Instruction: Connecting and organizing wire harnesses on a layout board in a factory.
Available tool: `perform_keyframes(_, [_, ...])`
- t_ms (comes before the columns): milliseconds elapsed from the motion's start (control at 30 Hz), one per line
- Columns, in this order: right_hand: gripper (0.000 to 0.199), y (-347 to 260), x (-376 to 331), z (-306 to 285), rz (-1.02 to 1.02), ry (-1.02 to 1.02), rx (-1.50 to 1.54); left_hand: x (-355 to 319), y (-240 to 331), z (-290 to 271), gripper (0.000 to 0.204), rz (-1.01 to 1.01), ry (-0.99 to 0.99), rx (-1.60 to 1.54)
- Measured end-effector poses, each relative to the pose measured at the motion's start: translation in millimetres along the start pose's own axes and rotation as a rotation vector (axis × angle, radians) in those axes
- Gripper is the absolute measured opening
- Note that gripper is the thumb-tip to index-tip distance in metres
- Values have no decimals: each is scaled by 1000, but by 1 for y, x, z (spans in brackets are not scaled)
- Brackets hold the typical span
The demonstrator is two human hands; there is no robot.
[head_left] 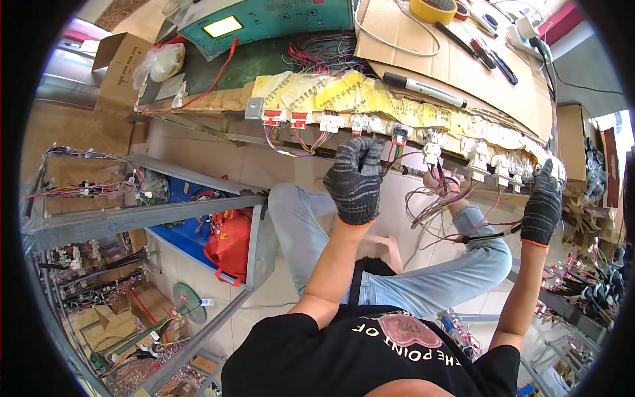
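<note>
My left hand [356, 178], in a dark knit glove, is closed at the front edge of the test bench, its fingers on a connector of a wire harness [442, 205] near a black and red socket [399, 136]. My right hand [544, 206], also gloved, grips another part of the same harness under the row of white sockets [489, 162] at the right. Loose coloured wires hang between both hands over my lap. Red sockets [284, 119] with coloured leads sit further left along the bench edge.
A teal tester box [264, 20] stands at the back. Cardboard [463, 73] on the bench carries a marker [423, 89], a tape roll [433, 10] and pens. A metal rack [139, 218] with harnesses and a red bag [228, 245] is on my left. More harnesses lie at right [589, 278].
</note>
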State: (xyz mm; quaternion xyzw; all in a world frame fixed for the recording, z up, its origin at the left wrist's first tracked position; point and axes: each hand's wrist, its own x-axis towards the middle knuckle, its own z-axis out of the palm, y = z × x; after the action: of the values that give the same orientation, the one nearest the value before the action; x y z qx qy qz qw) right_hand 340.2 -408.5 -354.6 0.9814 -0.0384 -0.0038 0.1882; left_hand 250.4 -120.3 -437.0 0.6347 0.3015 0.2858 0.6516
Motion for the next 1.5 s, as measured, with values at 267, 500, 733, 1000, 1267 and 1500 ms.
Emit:
perform_keyframes(267, [56, 12, 6, 33, -169, 248, 114, 8, -5, -9, 12, 128, -8, 246])
perform_keyframes(500, [53, -4, 4, -8, 58, -104, 118, -5, 18, -19, 13, 600, 66, 541])
perform_keyframes(733, [48, 20, 47, 40, -115, 2, 124, -5, 16, -43, 12, 814, 206, 268])
perform_keyframes(1000, [40, 52, -3, 24, -186, 549, 101, 32, -20, -91, 39, 224, 34, -83])
perform_keyframes(1267, [29, -150, -146, -38, -532, 11, 1513, 64, -53, -99, 30, -322, -301, -811])
perform_keyframes(1500, [31, -284, -143, -50, -51, -872, 2378, 73, -46, -90, 31, -338, -276, -860])
